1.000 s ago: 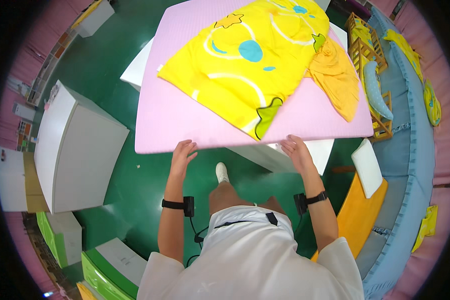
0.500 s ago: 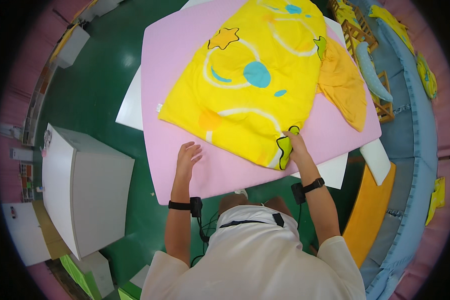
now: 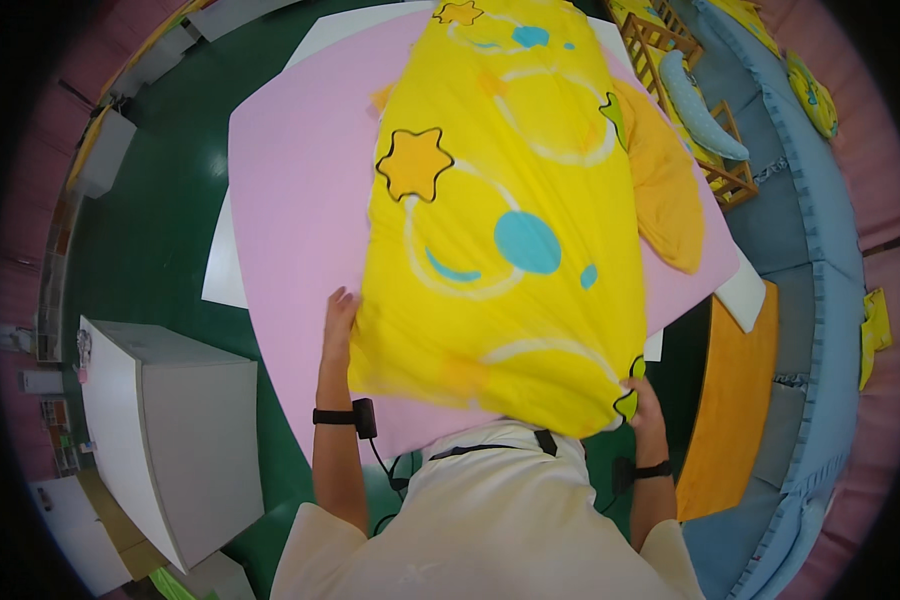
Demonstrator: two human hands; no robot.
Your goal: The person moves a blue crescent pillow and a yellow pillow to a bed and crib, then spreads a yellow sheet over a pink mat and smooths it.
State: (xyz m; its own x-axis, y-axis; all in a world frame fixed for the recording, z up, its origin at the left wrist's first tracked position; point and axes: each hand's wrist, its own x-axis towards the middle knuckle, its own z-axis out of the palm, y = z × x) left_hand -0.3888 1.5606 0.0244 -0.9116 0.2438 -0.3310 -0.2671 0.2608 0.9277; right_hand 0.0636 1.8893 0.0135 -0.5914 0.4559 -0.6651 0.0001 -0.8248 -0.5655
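A yellow quilt (image 3: 490,330) printed with orange stars, teal spots and white rings lies over a pink-covered table or mattress top (image 3: 295,200). Its near edge reaches my waist and hangs toward the right. My right hand (image 3: 650,405) grips the near right corner, fingers closed round the green-printed cloth. Beside the quilt's left edge is my left hand (image 3: 339,318), fingers stretched out and pointing away from me; part of it may touch the cloth. An orange cloth (image 3: 665,190) shows from under the quilt's right side.
At left stands a white cabinet (image 3: 205,430) on the green floor (image 3: 160,240). On the right are an orange bench top (image 3: 735,400), blue padded mats (image 3: 785,260), and wooden cots with a light blue crescent pillow (image 3: 700,110). White boards (image 3: 225,260) stick out under the pink surface.
My right hand has pulled the quilt's near right corner toward me and to the right, straightening the quilt. My left hand has shifted left and now sits beside the quilt's edge.
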